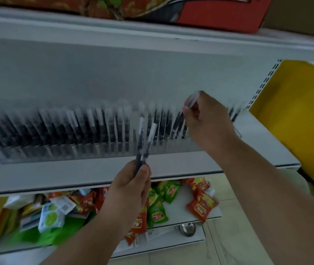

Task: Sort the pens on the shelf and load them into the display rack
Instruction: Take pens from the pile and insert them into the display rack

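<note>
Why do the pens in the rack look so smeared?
Head view: motion blur streaks the racked pens and the snack packets below; the left hand with its two pens looks sharper; the wide lens bows the shelf edge.

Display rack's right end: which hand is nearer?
Right. The right hand pinches a pen over the display rack; the left hand holds two pens before its middle.

Dim, bluish, even light with soft shadows; motion blur smears the pens (75, 129) in the rack (worst far left), and wide-angle distortion bends the shelf (267, 134) edges
</note>
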Demonstrator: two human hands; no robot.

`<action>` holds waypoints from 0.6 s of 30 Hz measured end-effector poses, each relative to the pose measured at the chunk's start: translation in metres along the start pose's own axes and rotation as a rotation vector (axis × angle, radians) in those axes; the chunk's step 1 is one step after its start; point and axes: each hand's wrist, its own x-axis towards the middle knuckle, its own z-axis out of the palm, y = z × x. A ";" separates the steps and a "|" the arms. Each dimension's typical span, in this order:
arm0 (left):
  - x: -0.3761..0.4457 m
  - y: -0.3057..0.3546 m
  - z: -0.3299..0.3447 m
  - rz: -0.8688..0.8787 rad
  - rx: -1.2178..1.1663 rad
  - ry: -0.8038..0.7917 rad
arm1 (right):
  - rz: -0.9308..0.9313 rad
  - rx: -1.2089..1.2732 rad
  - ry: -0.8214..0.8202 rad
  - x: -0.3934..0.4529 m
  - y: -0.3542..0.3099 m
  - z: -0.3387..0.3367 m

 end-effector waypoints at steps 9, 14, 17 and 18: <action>0.001 0.003 0.000 -0.028 -0.002 -0.008 | 0.093 -0.155 -0.220 0.004 0.005 0.016; 0.006 0.001 0.010 -0.032 -0.004 0.025 | 0.071 -0.181 -0.280 -0.001 0.005 0.023; 0.008 0.003 0.016 -0.042 0.021 0.041 | 0.110 -0.190 -0.317 -0.007 0.007 0.030; 0.009 0.003 0.018 -0.038 0.020 0.045 | 0.127 -0.173 -0.307 -0.007 0.008 0.030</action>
